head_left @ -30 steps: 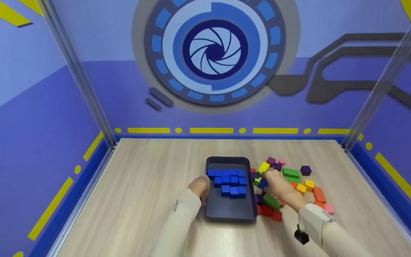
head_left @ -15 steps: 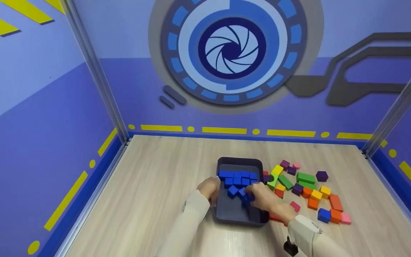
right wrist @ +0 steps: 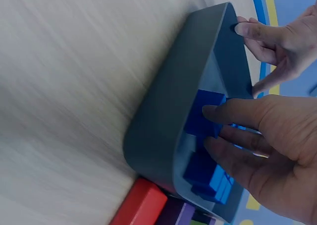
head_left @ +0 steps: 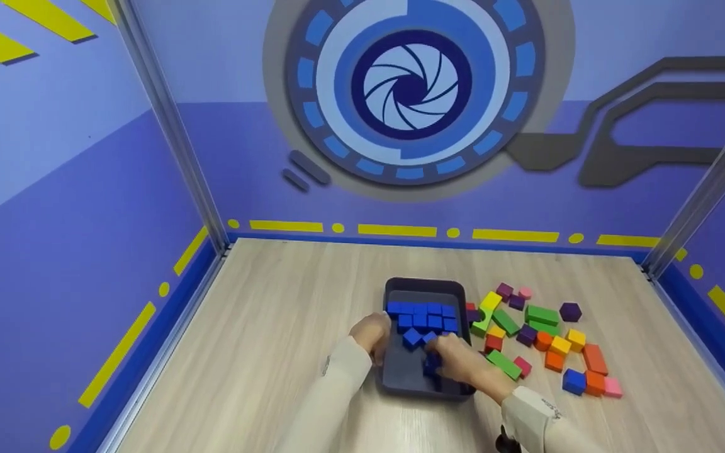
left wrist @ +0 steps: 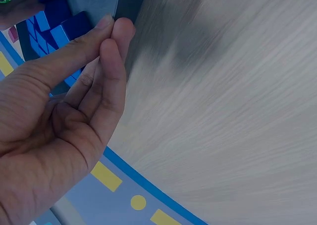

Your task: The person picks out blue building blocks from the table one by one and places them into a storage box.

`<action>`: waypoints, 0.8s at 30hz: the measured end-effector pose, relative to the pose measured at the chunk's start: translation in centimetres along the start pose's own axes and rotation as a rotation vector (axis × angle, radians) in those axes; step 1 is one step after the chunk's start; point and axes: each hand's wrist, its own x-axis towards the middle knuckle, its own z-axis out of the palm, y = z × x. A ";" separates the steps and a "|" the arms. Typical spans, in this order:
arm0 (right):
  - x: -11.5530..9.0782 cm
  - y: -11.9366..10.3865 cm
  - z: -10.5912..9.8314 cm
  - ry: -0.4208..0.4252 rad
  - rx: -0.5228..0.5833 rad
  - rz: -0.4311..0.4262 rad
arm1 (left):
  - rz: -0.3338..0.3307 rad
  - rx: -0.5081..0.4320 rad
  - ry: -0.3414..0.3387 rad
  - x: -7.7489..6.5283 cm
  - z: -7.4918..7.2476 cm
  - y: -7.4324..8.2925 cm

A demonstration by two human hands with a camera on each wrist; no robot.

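Observation:
A dark grey tray (head_left: 403,374) lies on the table with rows of blue cubes (head_left: 420,309) in it. My left hand (head_left: 372,333) pinches the tray's left wall between thumb and fingers, shown closely in the left wrist view. Inside the tray's near half, my right hand (head_left: 460,358) pinches a blue cube (right wrist: 200,108) between thumb and fingertips. In the right wrist view this cube sits close to the tray's wall. Just ahead of it, one blue cube (head_left: 412,338) is turned askew from the rows. The right hand partly hides the nearest cubes.
Right of the tray is a loose spread of coloured blocks, with green blocks (head_left: 542,313), a purple block (head_left: 570,311) and a lone blue cube (head_left: 574,381) beside an orange one (head_left: 595,382). Patterned panels (head_left: 312,138) wall in the wooden table (head_left: 299,302).
My right hand has come from the block pile into the tray with a blue cube, then slightly nearer me. Front-row cubes have been knocked askew. The left hand stays on the tray; the head view has shifted.

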 end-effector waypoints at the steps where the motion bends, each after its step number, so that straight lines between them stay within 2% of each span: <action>1: -0.1 0.1 0.1 0.005 -0.005 0.004 | -0.002 0.000 -0.007 0.3 0.2 0.1; 2: -0.3 0.1 0.2 0.012 -0.008 0.009 | 0.000 0.004 -0.012 1.3 0.7 0.0; 6: -0.9 0.5 0.3 0.032 -0.018 0.036 | 0.013 -0.059 -0.087 2.0 1.0 0.1; 8: -1.2 0.6 0.2 0.037 -0.014 0.047 | 0.015 -0.092 -0.111 1.7 0.9 0.3; 9: -1.4 0.6 0.2 0.037 -0.012 0.050 | 0.014 -0.109 -0.122 0.7 0.4 0.6; 10: -1.6 0.7 0.1 0.040 -0.010 0.051 | 0.014 -0.104 -0.101 0.3 0.3 0.8; 14: -2.2 0.9 0.1 0.057 -0.018 0.055 | 0.020 0.011 -0.060 -1.2 -0.1 1.1; 16: -2.4 0.9 0.1 0.075 -0.025 0.049 | 0.016 0.059 -0.064 -1.5 -0.2 1.0; 19: -2.5 1.0 -0.4 0.104 -0.028 0.060 | 0.014 0.073 -0.085 -1.6 -0.3 0.7; 22: -3.0 1.2 -1.9 0.099 -0.011 0.131 | 0.016 0.050 -0.075 -1.5 -0.3 0.3; 24: -3.5 1.5 -3.4 0.073 0.002 0.224 | 0.025 0.061 -0.067 -1.5 -0.4 0.0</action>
